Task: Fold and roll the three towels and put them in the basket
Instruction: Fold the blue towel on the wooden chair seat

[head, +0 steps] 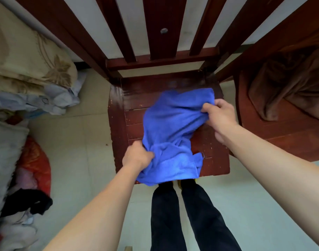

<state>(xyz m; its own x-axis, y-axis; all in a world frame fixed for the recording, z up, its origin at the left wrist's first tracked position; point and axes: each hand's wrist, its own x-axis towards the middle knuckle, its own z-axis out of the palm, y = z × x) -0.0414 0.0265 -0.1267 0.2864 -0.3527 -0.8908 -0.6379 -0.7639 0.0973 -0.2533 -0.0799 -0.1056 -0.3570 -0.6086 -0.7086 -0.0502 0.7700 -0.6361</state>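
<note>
Over the wooden chair seat, left hand and right hand each clutch the bunched blue towel, whose near edge overhangs and could slide floorward.

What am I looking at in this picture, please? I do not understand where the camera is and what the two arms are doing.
There is no machine here. The camera sits on a person's head and looks down, so the two arms are the person's own. The left hand grips the near end of a blue towel, and the right hand grips its right edge. The towel is bunched, not yet folded, over the seat of a dark red wooden chair. A brown cloth lies on a second chair at the right. No basket is visible.
</note>
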